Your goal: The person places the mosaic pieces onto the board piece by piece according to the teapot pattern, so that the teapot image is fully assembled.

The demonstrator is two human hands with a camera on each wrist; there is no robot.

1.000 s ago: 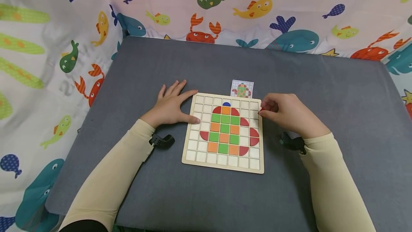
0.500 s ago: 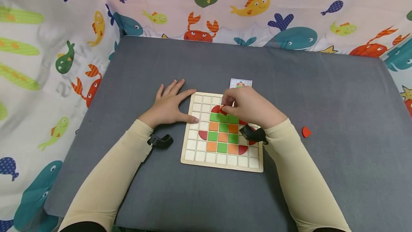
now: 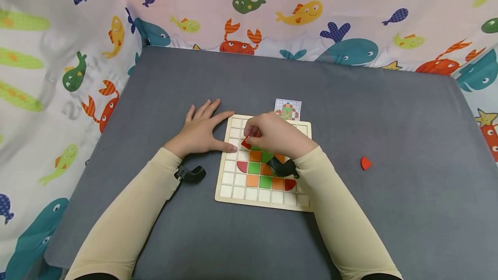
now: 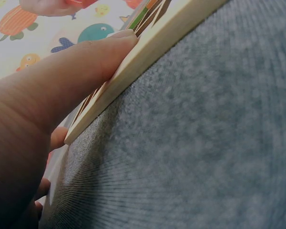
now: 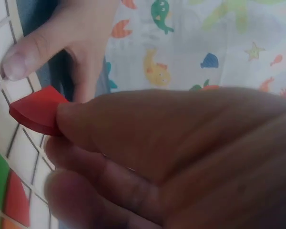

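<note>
A square wooden grid board (image 3: 241,202) lies on the grey table, partly filled with green, orange and red tiles. My right hand (image 3: 274,133) is over its upper part and pinches a red quarter-circle tile (image 5: 40,109) between thumb and fingers. That tile is tilted close over the grid, left of the green tiles. My left hand (image 3: 202,131) rests at the board's left side with fingers spread, its thumb on the frame, as the left wrist view shows from the side. The right hand and its wrist strap hide the board's upper right tiles.
Behind the board lies a small pattern card (image 3: 288,109) with a coloured tile picture. A loose red quarter-circle tile (image 3: 365,163) sits on the table (image 3: 389,120) to the right. A curtain printed with sea animals (image 3: 272,7) hangs along the back and left.
My right hand has moved left from the board's right edge to its upper left part, carrying the red tile. The loose red tile on the right has come into sight. The left hand stays put.
</note>
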